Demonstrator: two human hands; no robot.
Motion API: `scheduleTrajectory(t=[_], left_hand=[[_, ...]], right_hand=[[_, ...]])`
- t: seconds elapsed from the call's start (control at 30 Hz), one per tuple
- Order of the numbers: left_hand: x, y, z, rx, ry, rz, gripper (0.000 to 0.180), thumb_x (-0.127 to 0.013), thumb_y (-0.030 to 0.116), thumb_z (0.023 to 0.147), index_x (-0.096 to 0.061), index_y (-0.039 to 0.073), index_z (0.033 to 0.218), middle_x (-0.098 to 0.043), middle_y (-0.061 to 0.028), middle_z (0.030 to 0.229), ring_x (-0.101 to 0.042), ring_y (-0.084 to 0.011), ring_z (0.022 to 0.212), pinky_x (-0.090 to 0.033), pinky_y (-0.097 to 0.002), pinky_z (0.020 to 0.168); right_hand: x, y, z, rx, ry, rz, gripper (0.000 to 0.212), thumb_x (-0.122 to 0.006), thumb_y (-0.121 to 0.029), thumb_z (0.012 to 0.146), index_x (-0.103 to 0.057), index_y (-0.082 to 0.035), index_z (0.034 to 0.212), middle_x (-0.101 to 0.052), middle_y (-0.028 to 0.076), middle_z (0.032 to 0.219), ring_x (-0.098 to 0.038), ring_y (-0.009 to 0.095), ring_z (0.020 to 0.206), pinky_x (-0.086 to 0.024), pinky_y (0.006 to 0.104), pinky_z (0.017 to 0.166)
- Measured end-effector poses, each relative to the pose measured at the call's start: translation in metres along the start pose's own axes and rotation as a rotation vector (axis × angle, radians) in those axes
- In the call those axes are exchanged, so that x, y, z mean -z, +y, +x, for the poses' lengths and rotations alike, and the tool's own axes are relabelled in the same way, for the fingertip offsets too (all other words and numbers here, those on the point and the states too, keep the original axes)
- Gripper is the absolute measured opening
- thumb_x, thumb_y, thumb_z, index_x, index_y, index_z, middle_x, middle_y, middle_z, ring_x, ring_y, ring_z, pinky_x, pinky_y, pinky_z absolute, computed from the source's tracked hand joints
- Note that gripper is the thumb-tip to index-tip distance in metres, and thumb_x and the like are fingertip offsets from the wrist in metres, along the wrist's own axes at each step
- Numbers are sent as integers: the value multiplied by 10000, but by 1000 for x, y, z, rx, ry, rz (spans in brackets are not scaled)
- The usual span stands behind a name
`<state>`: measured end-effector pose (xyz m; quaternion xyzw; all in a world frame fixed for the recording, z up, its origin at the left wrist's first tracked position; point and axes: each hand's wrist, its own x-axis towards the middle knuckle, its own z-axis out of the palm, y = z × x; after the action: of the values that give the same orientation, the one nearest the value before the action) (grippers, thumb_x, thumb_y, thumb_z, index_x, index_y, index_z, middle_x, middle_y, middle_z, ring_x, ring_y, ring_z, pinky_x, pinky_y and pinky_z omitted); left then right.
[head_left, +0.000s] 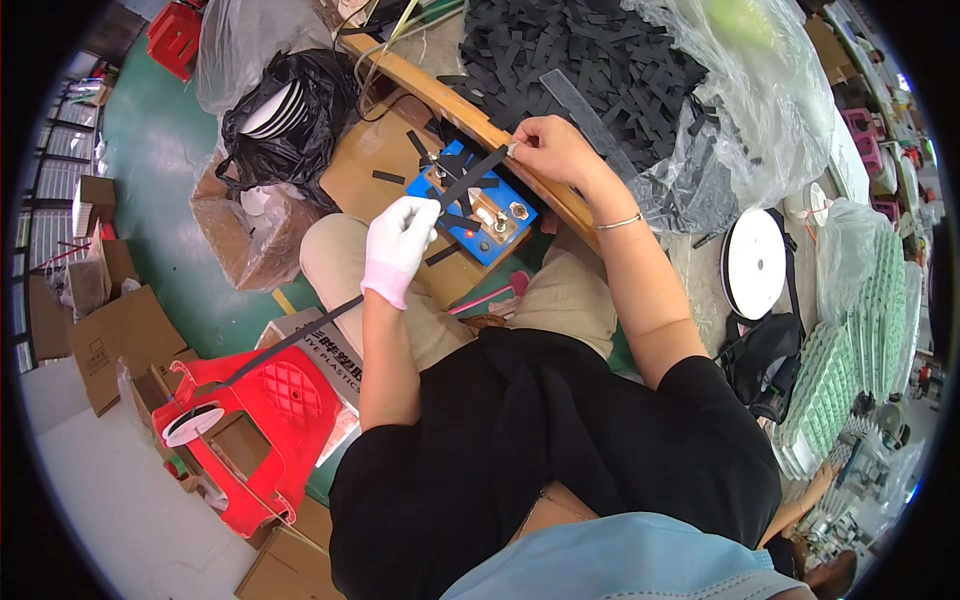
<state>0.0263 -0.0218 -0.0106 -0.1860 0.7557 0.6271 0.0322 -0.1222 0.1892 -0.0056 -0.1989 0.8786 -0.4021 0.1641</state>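
We pinch the strap (pixel 474 178) at two points: the gloved left hand (pixel 402 238) with fingers folded in, the bare right hand (pixel 555 152) with thumb and fingertips together at its upper end.

Beyond us, a heap of black strips (pixel 590 75) lies behind a wooden rail (pixel 430 90). At our left, the red stool (pixel 300 395) carries a white reel (pixel 193 427). Between our knees, the blue device (pixel 492 252) rests on cardboard (pixel 350 180).

Our strap's long axis runs diagonally from the reel, past the left wrist, to the upper right; its held end points toward the rail. Between the hands it spans straight above the device.

We hold the left forearm nearly upright, hand tilted right; our right forearm slants up and left, wrist bent, fingers pointing left.

One loose strip (pixel 388 177) lies left of the device.
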Motion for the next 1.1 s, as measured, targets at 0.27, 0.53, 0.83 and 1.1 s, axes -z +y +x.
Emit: scheduleTrajectory(t=[0.27,0.53,0.83,1.1], left_hand=[[1,-8,3,36,44,-15,199,-604,217,859,-631,20,849,-546,15,611,-464,-36,539,-365,-197,500],[-2,-28,14,62,52,33,204,-599,222,860,-635,22,845,-544,17,605,-464,-35,541,-368,-199,504],[-10,2,2,-25,1,-190,182,-587,196,880,-626,18,872,-538,20,626,-452,-37,544,-353,-184,501],[-31,18,8,-54,58,-155,181,-593,188,874,-627,10,888,-554,12,643,-480,-36,565,-372,-188,509]], right_hand=[[-10,-6,0,-17,46,-43,172,-607,-198,695,-654,-43,756,-628,92,663,-614,244,634,-475,337,610],[-9,-7,1,-20,42,-59,175,-616,-198,692,-644,-37,754,-623,92,666,-616,241,648,-476,337,616],[-7,5,-1,55,40,153,147,-636,-118,719,-629,-15,823,-601,76,664,-567,170,603,-457,280,596],[3,-16,-15,70,-265,586,171,-627,-153,844,-632,9,900,-551,-38,683,-435,15,569,-332,188,470]])
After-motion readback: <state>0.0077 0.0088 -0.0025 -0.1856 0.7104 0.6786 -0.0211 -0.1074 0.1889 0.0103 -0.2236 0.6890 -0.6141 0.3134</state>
